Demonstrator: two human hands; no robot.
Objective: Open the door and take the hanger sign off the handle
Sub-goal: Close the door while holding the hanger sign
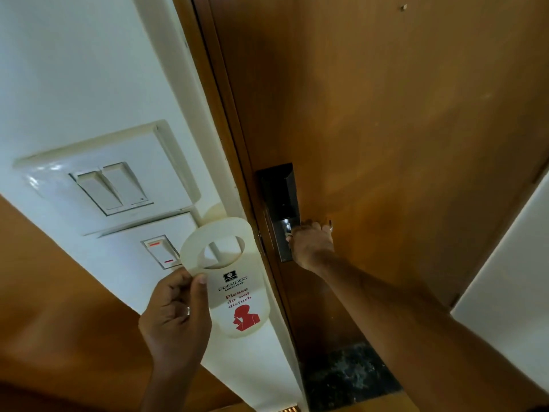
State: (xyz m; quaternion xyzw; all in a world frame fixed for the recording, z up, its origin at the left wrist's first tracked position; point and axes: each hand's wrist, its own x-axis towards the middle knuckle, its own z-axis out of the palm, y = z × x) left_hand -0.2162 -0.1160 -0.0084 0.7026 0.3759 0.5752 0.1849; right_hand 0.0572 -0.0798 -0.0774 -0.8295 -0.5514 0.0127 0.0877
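Your left hand (173, 316) grips the hanger sign (230, 281) by its left edge, thumb pressed on the front face just below the round cut-out, the other fingers curled behind it. The sign is off the handle and held up in front of the white wall strip (89, 69) beside the door frame (225, 114), its ring end uppermost. It is a pale, rounded card printed with a small dark logo, the words "PRESIDENT" and "Please do not disturb" in red, and a red figure under the lettering. Through the cut-out you see part of the wall behind.

Your right hand (312, 242) is closed around the door handle (286, 230), arm stretched out across the wooden door (401, 114). Only a short shiny part of the handle shows past your knuckles, at the lower end of the dark lock plate (280, 194). The door edge sits close against the frame; you cannot tell from here whether it is latched.

To the left of the sign, a double rocker switch panel (110, 185) sits on the wall, and just below it a single switch (162, 251) with red marks, partly covered by the sign's ring. Dark speckled stone floor (347, 373) shows at the foot of the door
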